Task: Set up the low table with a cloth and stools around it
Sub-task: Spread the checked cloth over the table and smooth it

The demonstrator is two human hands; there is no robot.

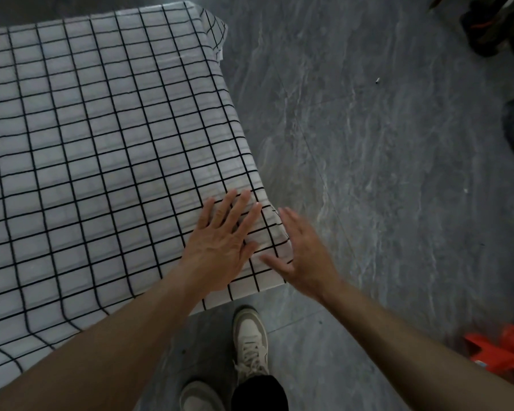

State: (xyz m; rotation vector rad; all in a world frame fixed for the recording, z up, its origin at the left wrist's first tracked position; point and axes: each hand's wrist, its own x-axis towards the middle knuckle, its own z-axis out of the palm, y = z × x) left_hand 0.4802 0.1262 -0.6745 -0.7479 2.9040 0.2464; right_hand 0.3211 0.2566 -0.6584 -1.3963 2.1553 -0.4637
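A white cloth with a black grid pattern (101, 137) covers the low table and hangs over its near and right edges. My left hand (220, 244) lies flat on the cloth near the table's near right corner, fingers spread. My right hand (303, 256) is open just beside that corner, fingers apart, its thumb touching the cloth's hanging edge. The table itself is hidden under the cloth. No stool is clearly in view.
Grey marbled floor (368, 143) stretches to the right of the table. An orange plastic object (505, 351) sits at the lower right. Dark items (493, 25) lie at the top right. My shoes (250, 342) stand just below the table's corner.
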